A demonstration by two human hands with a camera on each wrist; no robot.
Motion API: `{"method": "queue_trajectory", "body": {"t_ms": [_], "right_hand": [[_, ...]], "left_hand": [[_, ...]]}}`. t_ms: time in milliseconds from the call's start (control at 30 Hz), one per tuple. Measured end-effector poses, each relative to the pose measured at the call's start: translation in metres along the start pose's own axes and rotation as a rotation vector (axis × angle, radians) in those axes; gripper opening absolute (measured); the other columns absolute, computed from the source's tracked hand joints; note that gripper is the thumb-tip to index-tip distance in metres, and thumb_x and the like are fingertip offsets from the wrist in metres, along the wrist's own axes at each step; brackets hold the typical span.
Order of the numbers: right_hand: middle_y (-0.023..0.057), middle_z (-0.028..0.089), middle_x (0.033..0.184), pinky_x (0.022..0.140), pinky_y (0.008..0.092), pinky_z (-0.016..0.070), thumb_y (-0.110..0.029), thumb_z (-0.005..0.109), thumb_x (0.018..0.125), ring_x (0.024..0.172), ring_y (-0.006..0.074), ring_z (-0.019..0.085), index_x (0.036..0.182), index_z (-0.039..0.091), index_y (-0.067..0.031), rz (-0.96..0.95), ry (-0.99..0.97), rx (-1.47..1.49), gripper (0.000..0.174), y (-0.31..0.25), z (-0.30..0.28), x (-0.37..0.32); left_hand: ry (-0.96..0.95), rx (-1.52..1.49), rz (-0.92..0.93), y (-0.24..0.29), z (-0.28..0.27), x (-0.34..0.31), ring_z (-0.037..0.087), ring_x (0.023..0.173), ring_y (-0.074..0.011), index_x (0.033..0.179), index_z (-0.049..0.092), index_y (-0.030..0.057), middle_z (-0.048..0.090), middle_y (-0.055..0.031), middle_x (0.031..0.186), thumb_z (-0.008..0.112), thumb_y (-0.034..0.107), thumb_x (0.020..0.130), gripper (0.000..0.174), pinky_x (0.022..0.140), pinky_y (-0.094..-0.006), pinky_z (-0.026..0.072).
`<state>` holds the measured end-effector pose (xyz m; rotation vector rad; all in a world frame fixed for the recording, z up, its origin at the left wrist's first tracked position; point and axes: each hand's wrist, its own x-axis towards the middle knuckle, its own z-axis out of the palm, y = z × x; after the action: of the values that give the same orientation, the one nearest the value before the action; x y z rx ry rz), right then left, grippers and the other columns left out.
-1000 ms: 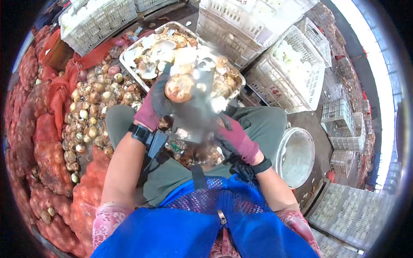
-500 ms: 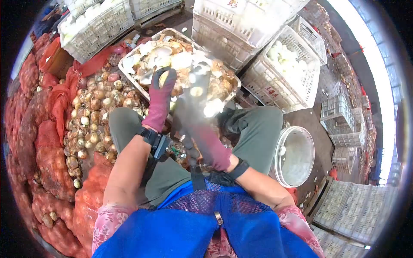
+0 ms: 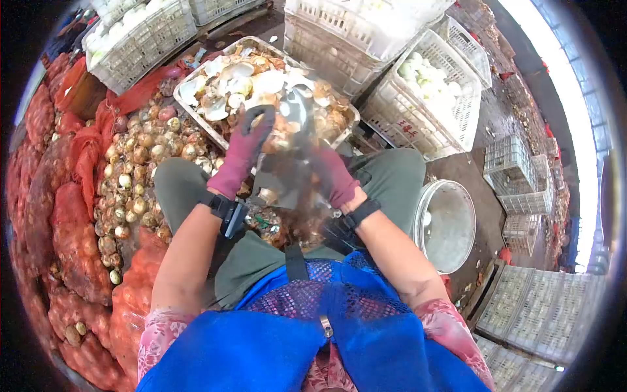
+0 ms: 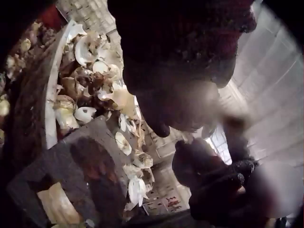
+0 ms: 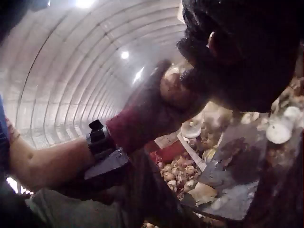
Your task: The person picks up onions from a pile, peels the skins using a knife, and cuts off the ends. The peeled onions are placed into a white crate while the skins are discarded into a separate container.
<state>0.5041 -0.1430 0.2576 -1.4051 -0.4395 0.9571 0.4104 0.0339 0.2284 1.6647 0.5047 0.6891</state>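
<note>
Onion (image 5: pixel 172 88) partly behind gloved right hand (image 5: pixel 242 54)

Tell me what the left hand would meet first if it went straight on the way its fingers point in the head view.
Probably the heap of onion peelings in the white tray; the left hand's height above it is unclear.
</note>
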Motion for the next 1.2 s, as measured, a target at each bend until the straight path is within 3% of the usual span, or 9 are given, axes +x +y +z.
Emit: {"method": "queue_trajectory", "body": {"t_ms": [167,233,300,367,433,567,833,1100,1200], "right_hand": [[0.0026,0.063,0.095,0.073,0.0260,0.0468,-0.014,0.064,0.087,0.083,0.0092,0.055,0.118,0.056,-0.0028,-0.181,-0.029,0.042,0.034,0.047,0.017,0.025],[0.0092,0.065,0.096,0.071,0.0325,0.0492,-0.017,0.066,0.085,0.081,0.0177,0.060,0.120,0.052,0.0006,-0.818,0.042,-0.986,0.041,0.026,0.035,0.006],[0.0166,0.065,0.098,0.074,0.0373,0.0490,-0.023,0.067,0.083,0.087,0.0265,0.063,0.120,0.050,0.0022,-0.170,0.025,-0.484,0.048,-0.026,0.069,-0.025],[0.0202,0.064,0.099,0.076,0.0401,0.0487,-0.025,0.068,0.082,0.091,0.0305,0.063,0.118,0.051,0.0019,-0.247,0.112,-0.565,0.049,-0.016,0.059,-0.013],[0.0238,0.063,0.100,0.079,0.0429,0.0483,-0.027,0.069,0.080,0.094,0.0345,0.062,0.117,0.052,0.0016,-0.319,0.205,-0.638,0.050,0.006,0.036,0.015],[0.0249,0.056,0.101,0.078,0.0479,0.0471,-0.015,0.058,0.086,0.086,0.0381,0.060,0.113,0.054,-0.0035,-0.471,0.010,-1.513,0.030,-0.001,-0.021,0.029],[0.0222,0.055,0.105,0.076,0.0480,0.0470,-0.020,0.056,0.086,0.089,0.0420,0.057,0.106,0.051,-0.0032,-0.137,0.173,-0.933,0.026,0.037,-0.018,-0.022],[0.0210,0.055,0.104,0.077,0.0459,0.0476,-0.024,0.056,0.086,0.094,0.0377,0.056,0.110,0.052,-0.0034,-0.404,0.087,-1.376,0.031,0.064,-0.019,-0.027],[0.0211,0.057,0.099,0.075,0.0440,0.0484,-0.016,0.053,0.085,0.090,0.0354,0.058,0.104,0.054,-0.0046,-0.206,0.142,-1.328,0.023,0.053,-0.008,-0.034]], "left_hand": [[-0.050,0.048,-0.183,0.018,0.006,-0.008,0.055,0.097,-0.0144,0.116,0.057,0.0040,0.061,-0.0061,0.107,0.058,0.030,0.092,0.035,0.086,-0.0283,0.0441],[-0.084,0.000,-0.271,-0.019,-0.003,-0.001,0.057,0.098,-0.0144,0.121,0.054,0.0030,0.061,-0.0058,0.110,0.050,0.021,0.096,0.031,0.086,-0.0280,0.0460],[-0.005,0.051,-0.265,-0.062,-0.013,0.008,0.061,0.099,-0.0273,0.117,0.058,0.0032,0.063,-0.0183,0.109,0.070,0.039,0.080,0.053,0.083,-0.0357,0.0482],[-0.079,-0.468,-0.562,-0.064,-0.017,0.001,0.055,0.115,-0.0306,0.129,0.051,0.0050,0.055,-0.0216,0.126,0.068,0.046,0.078,0.068,0.090,-0.0377,0.0472],[-0.292,0.630,-0.143,-0.011,-0.009,0.001,0.049,0.121,-0.0331,0.134,0.046,0.0072,0.049,-0.0219,0.131,0.068,0.049,0.077,0.074,0.097,-0.0403,0.0437],[-0.375,0.737,0.004,-0.007,-0.002,-0.015,0.047,0.121,-0.0376,0.135,0.042,0.0058,0.047,-0.0219,0.131,0.081,0.034,0.066,0.084,0.102,-0.0398,0.0391],[-0.437,0.693,-0.510,0.023,-0.008,-0.008,0.060,0.105,-0.0301,0.125,0.050,0.0000,0.060,-0.0196,0.118,0.078,0.039,0.068,0.074,0.090,-0.0364,0.0463],[-0.416,0.682,-0.379,0.008,-0.006,-0.012,0.062,0.101,-0.0283,0.121,0.052,0.0014,0.064,-0.0178,0.108,0.080,0.032,0.065,0.069,0.087,-0.0371,0.0476],[-0.419,0.599,-0.384,0.006,-0.004,-0.013,0.062,0.101,-0.0281,0.121,0.051,0.0018,0.064,-0.0172,0.109,0.080,0.028,0.065,0.068,0.087,-0.0362,0.0475]]}}
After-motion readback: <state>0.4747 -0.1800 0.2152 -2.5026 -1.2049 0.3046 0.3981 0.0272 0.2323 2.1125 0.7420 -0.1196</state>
